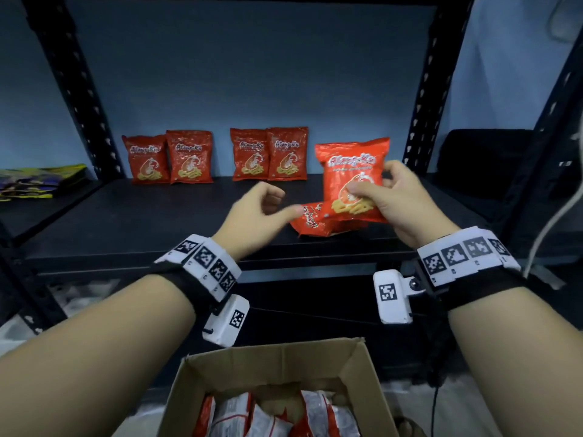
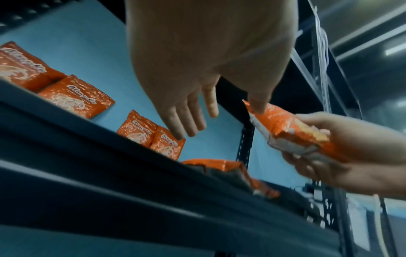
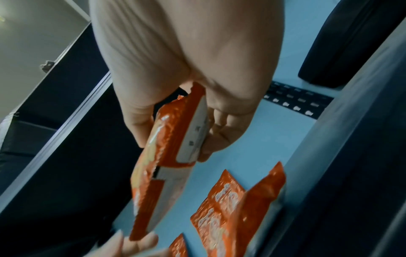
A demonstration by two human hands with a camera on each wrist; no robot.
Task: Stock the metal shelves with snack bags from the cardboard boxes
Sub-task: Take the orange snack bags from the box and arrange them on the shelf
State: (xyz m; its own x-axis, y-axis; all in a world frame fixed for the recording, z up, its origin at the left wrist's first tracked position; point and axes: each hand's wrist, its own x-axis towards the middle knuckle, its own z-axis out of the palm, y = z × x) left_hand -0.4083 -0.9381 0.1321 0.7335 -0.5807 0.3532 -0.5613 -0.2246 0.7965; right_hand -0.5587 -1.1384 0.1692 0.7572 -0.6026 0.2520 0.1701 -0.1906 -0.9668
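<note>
Head view: a red snack bag [image 1: 350,171] was held upright above the metal shelf [image 1: 142,216] in the right hand [image 1: 394,200], thumb on its front and fingers curled behind. The left hand [image 1: 255,212] was seen loosely open and holding nothing, its thumb near the held bag's lower corner. Another bag [image 1: 318,222] lay flat at the shelf's front edge, beneath the held one. Four bags [image 1: 189,156] stood against the back wall, and more remained in the cardboard box [image 1: 284,367] below. The flat bag could be knocked off the edge if the held bag were lowered carelessly. A puffy bag set upright could also topple forward.
</note>
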